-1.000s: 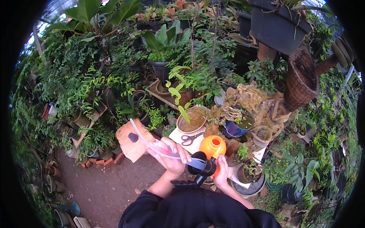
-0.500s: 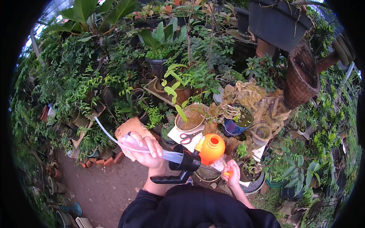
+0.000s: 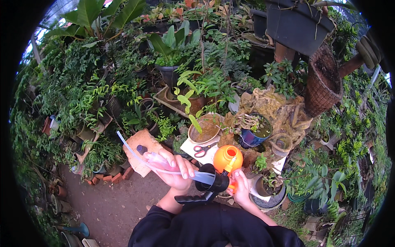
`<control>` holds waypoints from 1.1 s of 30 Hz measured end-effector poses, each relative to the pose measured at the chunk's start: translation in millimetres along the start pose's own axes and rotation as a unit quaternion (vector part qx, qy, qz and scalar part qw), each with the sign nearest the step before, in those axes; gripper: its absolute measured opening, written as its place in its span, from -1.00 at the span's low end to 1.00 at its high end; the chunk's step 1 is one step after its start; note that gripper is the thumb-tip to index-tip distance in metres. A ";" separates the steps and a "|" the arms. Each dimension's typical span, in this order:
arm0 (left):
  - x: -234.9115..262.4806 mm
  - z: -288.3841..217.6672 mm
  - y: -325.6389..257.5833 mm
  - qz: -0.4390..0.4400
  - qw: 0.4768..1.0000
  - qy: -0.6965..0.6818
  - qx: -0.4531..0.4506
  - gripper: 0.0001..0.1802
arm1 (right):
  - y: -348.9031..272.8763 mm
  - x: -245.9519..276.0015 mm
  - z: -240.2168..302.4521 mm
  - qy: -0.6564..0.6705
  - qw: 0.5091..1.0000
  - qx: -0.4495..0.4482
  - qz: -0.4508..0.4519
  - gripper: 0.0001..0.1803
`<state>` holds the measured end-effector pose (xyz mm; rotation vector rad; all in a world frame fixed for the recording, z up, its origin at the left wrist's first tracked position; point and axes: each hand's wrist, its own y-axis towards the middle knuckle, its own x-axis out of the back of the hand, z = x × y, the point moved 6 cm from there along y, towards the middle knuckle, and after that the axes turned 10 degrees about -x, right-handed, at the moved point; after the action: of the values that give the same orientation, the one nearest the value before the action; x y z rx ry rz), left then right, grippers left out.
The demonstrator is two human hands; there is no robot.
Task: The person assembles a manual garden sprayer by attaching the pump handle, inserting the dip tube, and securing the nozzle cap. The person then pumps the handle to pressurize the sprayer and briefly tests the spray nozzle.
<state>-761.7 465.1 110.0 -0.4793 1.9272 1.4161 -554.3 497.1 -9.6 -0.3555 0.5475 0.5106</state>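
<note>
While the sprayer parts are sitting apart in the two hands, the work looks to be about midway: taken apart or not yet joined, I cannot tell which. Starting at the left, a clear tube (image 3: 135,153) is sticking out over the brick paving (image 3: 123,201) and past a pale slab (image 3: 144,154) with a small dark cap (image 3: 141,149) lying on it. The left hand (image 3: 175,171) is closing its fingers around that tube and around a clear, pinkish bottle-like piece, gripping both firmly. Running right from the palm, the tube is meeting the black pump head (image 3: 210,183), whose trigger lever is hanging below it. Just beside it, the right hand (image 3: 240,189) is pinching a small orange part near the base of the orange cap (image 3: 227,158); how tightly it is holding I cannot tell, since the fingers are partly hidden. Behind the cap, red-handled scissors (image 3: 201,150) are lying on a white sheet beside a clay pot (image 3: 204,131), and a blue pot (image 3: 253,131) is standing further right. Judging from this, the head is out of its bottle, and fitting the pieces together is what seems left.
</note>
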 end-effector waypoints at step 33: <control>14.7 6.7 -17.3 -0.222 0.967 -0.108 0.061 -0.37 | -3.3 -14.0 1.8 -0.069 0.995 0.013 -0.071 -0.72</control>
<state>-758.6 467.0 86.6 -0.6257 1.5950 1.0089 -562.1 490.2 0.4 -0.3292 0.3918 0.3875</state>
